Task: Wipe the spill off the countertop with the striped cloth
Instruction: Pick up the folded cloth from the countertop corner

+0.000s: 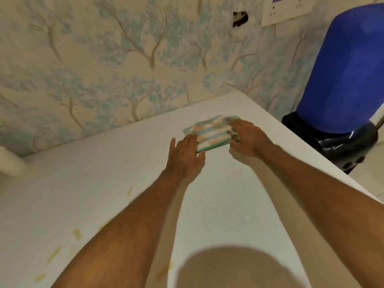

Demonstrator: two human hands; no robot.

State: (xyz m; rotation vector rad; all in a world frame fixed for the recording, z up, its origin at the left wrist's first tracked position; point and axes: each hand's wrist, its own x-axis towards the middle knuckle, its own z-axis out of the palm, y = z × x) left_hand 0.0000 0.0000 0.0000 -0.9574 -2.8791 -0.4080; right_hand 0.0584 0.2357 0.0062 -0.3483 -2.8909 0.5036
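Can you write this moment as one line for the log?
hands: left, right on folded striped cloth | cloth: flat on countertop | spill: unwiped

A blue water jug [345, 75] stands inverted on a black dispenser base [336, 146]. Left of the jug runs tree-patterned wallpaper [104, 59]; a white socket plate [286, 10] sits above-left of it.

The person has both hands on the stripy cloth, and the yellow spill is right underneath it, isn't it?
Not quite. Both hands, left hand and right hand, are on the striped cloth, but the head view shows the yellow spill lying apart from it, nearer on the countertop to the left.
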